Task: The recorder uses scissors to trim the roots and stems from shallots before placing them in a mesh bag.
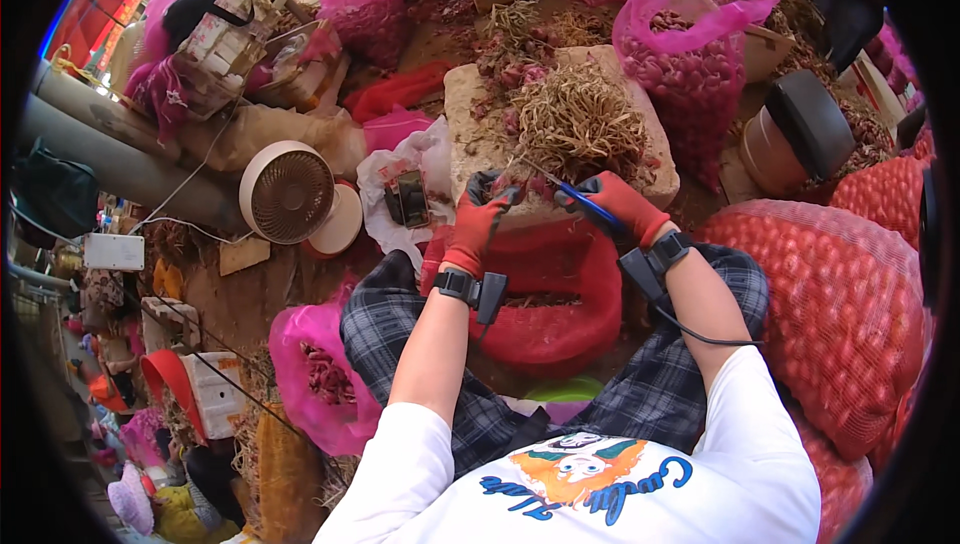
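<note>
Both my hands wear red gloves with dark fingers, and they work close together at the near edge of a pale foam block (465,124). My left hand (484,209) is closed on a small purplish shallot (510,191). In my right hand (622,206) is a blue-handled cutting tool (588,204), its slim metal blade pointing up and left toward the shallot; whether it is a knife or scissors I cannot tell. A heap of dry shallot stalks (580,119) lies on the block just beyond my hands, with loose purplish bulbs along its left side.
Below my hands, between my knees, sits an open red mesh bag (570,319). Full red mesh sacks (810,294) crowd my right side. Pink mesh bags (690,64) of bulbs stand beyond the block and at my left knee. A round fan (287,192) stands left, beside a white plastic bag (430,159).
</note>
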`<state>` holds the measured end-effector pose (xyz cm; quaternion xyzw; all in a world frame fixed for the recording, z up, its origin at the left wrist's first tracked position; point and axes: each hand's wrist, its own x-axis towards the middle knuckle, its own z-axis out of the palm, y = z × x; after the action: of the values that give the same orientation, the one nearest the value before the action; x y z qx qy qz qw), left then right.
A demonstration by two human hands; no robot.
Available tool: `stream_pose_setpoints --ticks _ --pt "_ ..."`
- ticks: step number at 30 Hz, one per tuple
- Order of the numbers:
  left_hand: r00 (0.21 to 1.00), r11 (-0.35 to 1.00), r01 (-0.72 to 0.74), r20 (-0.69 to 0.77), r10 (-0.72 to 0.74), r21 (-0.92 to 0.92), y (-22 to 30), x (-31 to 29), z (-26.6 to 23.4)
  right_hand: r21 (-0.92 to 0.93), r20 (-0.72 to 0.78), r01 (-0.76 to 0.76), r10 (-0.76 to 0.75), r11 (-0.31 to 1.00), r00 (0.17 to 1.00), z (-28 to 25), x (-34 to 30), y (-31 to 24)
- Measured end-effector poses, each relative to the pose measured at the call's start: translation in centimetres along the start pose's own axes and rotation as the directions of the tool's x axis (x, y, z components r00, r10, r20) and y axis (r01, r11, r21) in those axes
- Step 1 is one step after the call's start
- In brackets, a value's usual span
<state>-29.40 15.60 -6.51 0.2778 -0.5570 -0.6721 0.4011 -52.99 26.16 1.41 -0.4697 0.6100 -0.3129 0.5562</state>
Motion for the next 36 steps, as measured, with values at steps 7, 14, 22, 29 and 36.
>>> stream_pose_setpoints --ticks 7,14,22,29,36 --pt "0.997 0.978 -0.029 0.069 0.044 -0.208 -1.7 -0.6 -1.6 0.198 0.056 -0.129 0.120 0.972 0.991 1.2 -2.7 -1.2" --pt "0.998 0.997 -0.020 0.054 0.016 0.071 -0.2 -0.5 0.7 0.204 0.086 -0.140 0.125 0.969 0.988 0.9 -0.4 0.7" --pt "0.995 0.994 0.061 -0.080 -0.068 -0.086 0.5 -0.2 1.0 0.230 0.105 -0.170 0.149 0.958 0.983 1.2 1.2 1.2" --pt "0.995 0.922 0.068 -0.040 -0.090 -0.381 -1.4 -0.2 0.2 0.067 -0.040 -0.046 0.048 0.997 0.998 1.1 0.4 0.4" --pt "0.921 0.668 0.263 -0.026 -0.390 -0.696 1.3 0.6 1.6 0.065 0.061 -0.047 0.043 0.997 0.997 -0.4 -3.2 1.7"
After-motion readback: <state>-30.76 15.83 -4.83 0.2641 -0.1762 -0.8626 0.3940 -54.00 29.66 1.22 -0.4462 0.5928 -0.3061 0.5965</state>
